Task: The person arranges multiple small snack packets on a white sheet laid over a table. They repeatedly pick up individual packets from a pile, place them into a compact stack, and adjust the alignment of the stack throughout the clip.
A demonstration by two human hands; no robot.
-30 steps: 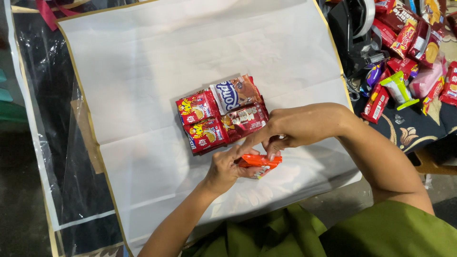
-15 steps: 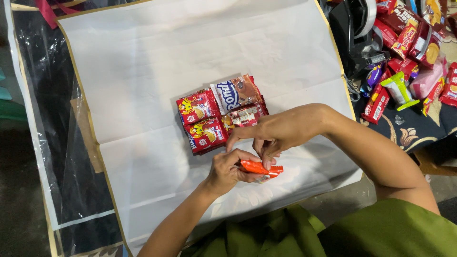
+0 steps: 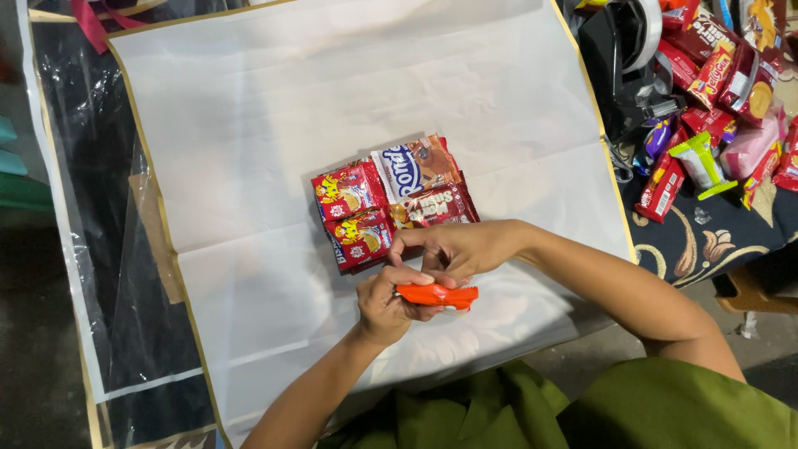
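Two hands are closed on an orange packet (image 3: 438,295): the left hand (image 3: 386,303) grips it from below, the right hand (image 3: 455,249) pinches above, just near of the snack packets (image 3: 386,204) on white paper (image 3: 274,108). Its end is hidden by fingers.

The slim packet (image 3: 436,295) in the left hand (image 3: 386,303) is bright orange-red. The stack of snack packets (image 3: 391,199) is mostly red, with yellow and white printing, and one packet has a white and blue panel beside brown. They lie on a plain white paper sheet (image 3: 274,125) edged in gold-tan. The bench (image 3: 75,208) under it is black beneath glossy clear plastic. The heap of snacks (image 3: 715,91) is red, pink, purple and pale green, on a dark cloth (image 3: 690,245) patterned with cream swirls. The sleeve (image 3: 665,407) is olive green.
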